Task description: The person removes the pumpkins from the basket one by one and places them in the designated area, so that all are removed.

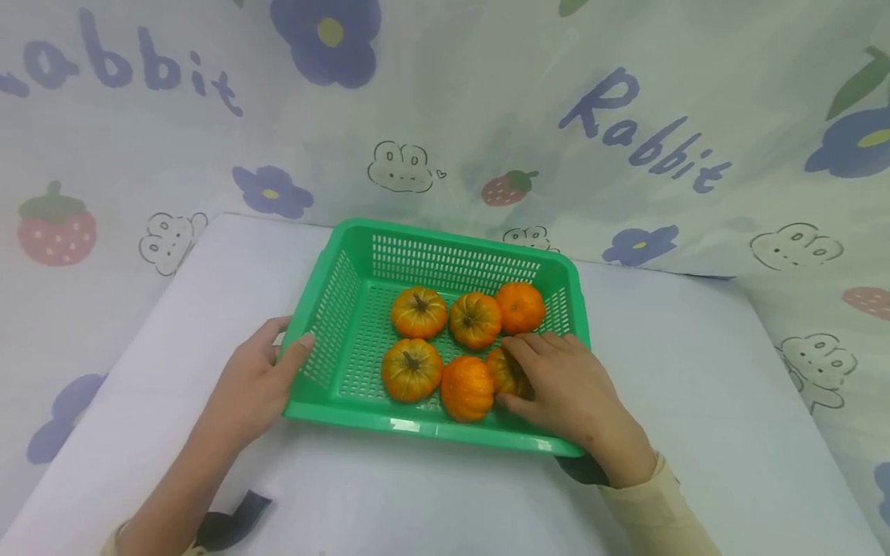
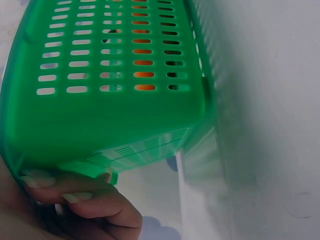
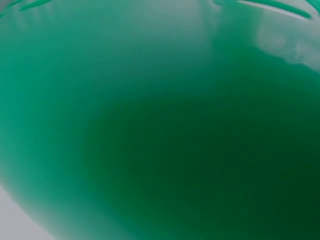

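A green plastic basket (image 1: 334, 417) with slotted walls holds several small orange pumpkins. My left hand (image 1: 253, 382) grips its left rim, thumb over the edge. In the left wrist view the fingers (image 2: 105, 205) curl in close under the rim outside the slotted wall (image 2: 100, 115). Inside the basket's near right corner, my right hand (image 1: 566, 386) holds a striped pumpkin (image 1: 506, 374), its fingers covering much of it. Touching that one on the left is a brighter orange pumpkin (image 1: 468, 388). The right wrist view is filled by blurred green basket wall (image 3: 150, 125); the hand is hidden there.
Other pumpkins sit to the left (image 1: 412, 371) and along the back, among them a plain orange pumpkin (image 1: 520, 307). The basket stands on a white table (image 1: 695, 386). A cloth with rabbits and flowers (image 1: 445, 100) hangs behind. Dark straps (image 1: 232, 525) show at both wrists.
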